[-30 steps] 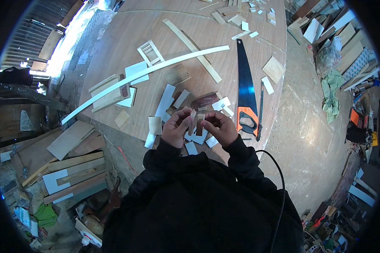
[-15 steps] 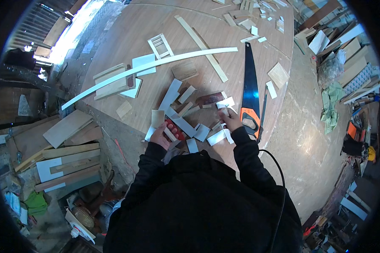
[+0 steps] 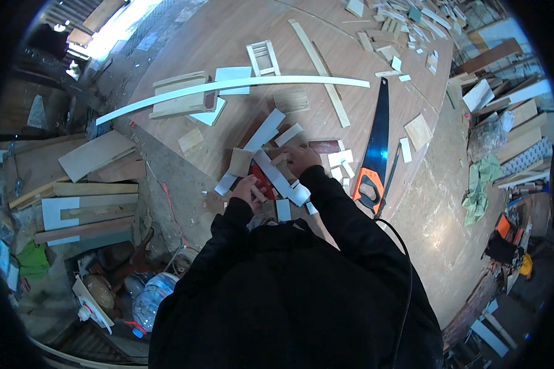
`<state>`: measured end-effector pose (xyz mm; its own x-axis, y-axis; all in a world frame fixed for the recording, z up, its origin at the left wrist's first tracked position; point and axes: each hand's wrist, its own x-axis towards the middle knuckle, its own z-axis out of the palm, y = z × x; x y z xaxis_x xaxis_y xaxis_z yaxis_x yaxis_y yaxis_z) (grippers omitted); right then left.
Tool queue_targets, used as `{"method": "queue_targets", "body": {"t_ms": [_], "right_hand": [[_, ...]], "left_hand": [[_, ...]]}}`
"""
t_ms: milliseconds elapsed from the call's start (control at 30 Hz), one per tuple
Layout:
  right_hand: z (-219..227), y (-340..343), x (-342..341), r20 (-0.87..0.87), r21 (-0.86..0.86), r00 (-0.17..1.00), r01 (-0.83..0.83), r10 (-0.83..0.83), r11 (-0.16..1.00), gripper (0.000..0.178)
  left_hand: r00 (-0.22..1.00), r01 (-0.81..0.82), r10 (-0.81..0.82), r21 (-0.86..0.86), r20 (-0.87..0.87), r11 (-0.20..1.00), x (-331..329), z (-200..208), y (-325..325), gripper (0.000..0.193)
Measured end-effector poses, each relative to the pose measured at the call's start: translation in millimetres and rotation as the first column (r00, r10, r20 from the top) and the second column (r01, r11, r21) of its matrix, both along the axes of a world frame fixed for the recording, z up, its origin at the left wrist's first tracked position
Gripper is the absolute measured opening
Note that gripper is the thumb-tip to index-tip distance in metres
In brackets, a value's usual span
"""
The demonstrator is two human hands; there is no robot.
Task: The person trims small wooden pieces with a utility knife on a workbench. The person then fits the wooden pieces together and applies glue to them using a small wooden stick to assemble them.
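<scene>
A head-worn fisheye looks steeply down at the table.

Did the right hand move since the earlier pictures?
Yes. Judged against the handsaw, the right hand has moved left, away from the orange handle, and now is near the dark red block's left end.

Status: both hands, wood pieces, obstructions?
Left hand holding small wood block. Right hand among offcuts, grip unclear. Handsaw lying off to the right, apart from both hands.
</scene>
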<state>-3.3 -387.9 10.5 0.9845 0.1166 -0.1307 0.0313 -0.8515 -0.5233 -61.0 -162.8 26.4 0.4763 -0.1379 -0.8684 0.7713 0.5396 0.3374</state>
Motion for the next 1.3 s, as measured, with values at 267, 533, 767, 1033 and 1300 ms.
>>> {"method": "queue_targets", "body": {"t_ms": [267, 533, 767, 1033, 1300], "right_hand": [[14.6, 70.7, 50.3, -0.033, -0.381, 0.990, -0.137, 0.134, 0.914, 0.019], [24.1, 85.3, 52.5, -0.105, -0.325, 0.973, -0.230, 0.206, 0.917, 0.029], [26.6, 83.1, 51.4, -0.164, -0.415, 0.984, -0.137, 0.074, 0.900, 0.039], [26.6, 65.4, 50.6, -0.136, -0.352, 0.986, 0.047, -0.101, 0.935, 0.042], [30.8, 82.2, 53.8, -0.092, -0.422, 0.992, 0.042, -0.089, 0.906, 0.027]], "left_hand": [[0.987, 0.103, -0.090, -0.094, 0.134, 0.990, -4.5, -5.7, -21.1, 0.050], [0.995, 0.002, -0.001, -0.015, 0.103, 1.000, -21.1, 3.2, 47.0, 0.034], [0.993, -0.081, 0.064, 0.184, 0.098, 0.980, -13.7, -17.2, 95.6, 0.025], [0.992, -0.021, -0.003, 0.191, 0.127, 0.981, 10.0, -6.9, 101.3, 0.021], [0.989, 0.034, -0.059, 0.183, 0.137, 0.983, 26.1, -7.5, 122.3, 0.017]]}}
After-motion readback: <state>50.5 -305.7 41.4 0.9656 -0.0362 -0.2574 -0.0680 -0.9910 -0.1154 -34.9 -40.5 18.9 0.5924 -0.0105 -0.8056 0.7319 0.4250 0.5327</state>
